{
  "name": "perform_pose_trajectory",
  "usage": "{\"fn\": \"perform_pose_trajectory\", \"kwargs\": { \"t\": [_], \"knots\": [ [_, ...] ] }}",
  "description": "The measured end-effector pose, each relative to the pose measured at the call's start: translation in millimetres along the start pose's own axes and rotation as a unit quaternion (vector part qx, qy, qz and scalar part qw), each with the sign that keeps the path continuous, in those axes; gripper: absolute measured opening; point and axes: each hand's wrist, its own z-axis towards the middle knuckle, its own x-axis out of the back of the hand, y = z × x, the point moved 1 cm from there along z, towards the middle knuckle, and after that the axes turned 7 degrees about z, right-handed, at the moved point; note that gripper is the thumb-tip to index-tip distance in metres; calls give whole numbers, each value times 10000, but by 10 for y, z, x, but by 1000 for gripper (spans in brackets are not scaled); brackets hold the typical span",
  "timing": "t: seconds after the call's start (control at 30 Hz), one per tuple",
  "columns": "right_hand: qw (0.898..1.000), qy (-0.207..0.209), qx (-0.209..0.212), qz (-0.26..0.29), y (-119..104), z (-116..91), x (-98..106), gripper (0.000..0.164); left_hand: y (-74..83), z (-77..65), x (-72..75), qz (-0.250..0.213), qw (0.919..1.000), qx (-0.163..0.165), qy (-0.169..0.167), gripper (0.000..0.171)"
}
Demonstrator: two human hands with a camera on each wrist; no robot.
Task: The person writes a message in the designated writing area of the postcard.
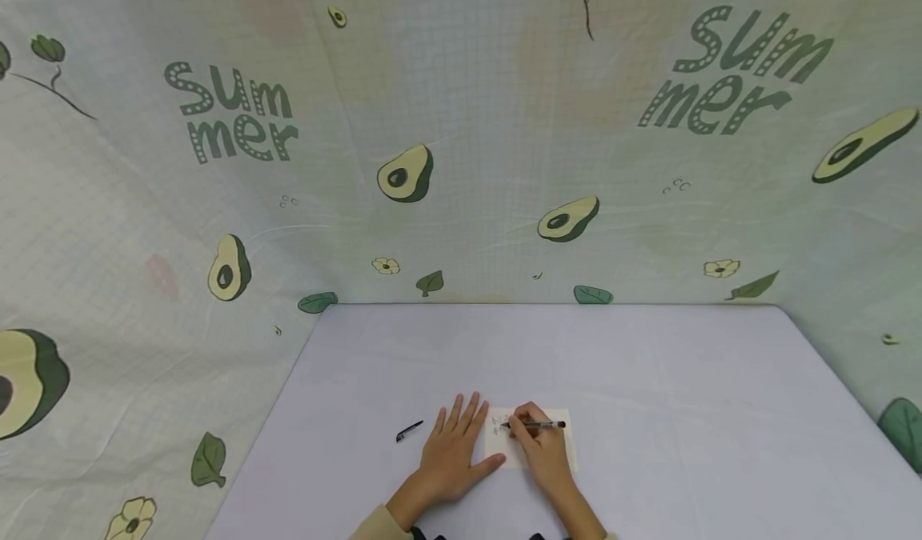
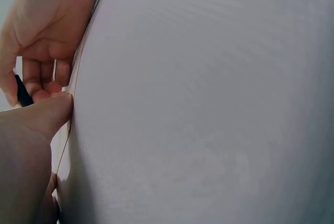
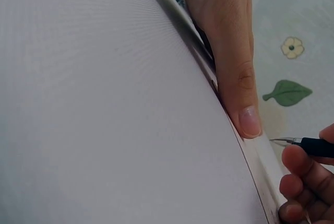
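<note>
A sheet of white paper (image 1: 513, 454) with a few small dark handwritten marks at its upper left lies on the table. My right hand (image 1: 545, 448) pinches a black pen (image 1: 551, 425), its tip down at the marks. Flat on the table at the paper's left side rests my left hand (image 1: 450, 454), fingers straight and spread, the thumb on the paper's edge. In the right wrist view the pen (image 3: 315, 147) shows its metal tip between finger and thumb, near the left thumb (image 3: 249, 119). A black pen cap (image 1: 409, 430) lies left of the left hand.
The table (image 1: 684, 412) has a pale, smooth cover. Behind it and at its sides hangs a cloth (image 1: 475, 124) printed with avocados, leaves, flowers and lettering.
</note>
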Motion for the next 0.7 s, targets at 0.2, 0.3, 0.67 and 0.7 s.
{"fn": "perform_pose_trajectory", "kwargs": {
  "t": [0.2,0.3,0.67,0.7],
  "knots": [
    [9996,-96,-268,-32,-3,-3,10,8,-15,8,-16,-18,9999,65,-83,89],
    [9990,-238,-370,-33,11,-4,27,8,-9,16,-10,31,9999,70,-86,89],
    [9990,-369,-15,-237,55,-3,36,11,1,1,-11,5,10000,19,38,88],
    [9991,-341,-11,-251,57,-3,40,11,1,1,-14,4,10000,12,60,88]
  ]
}}
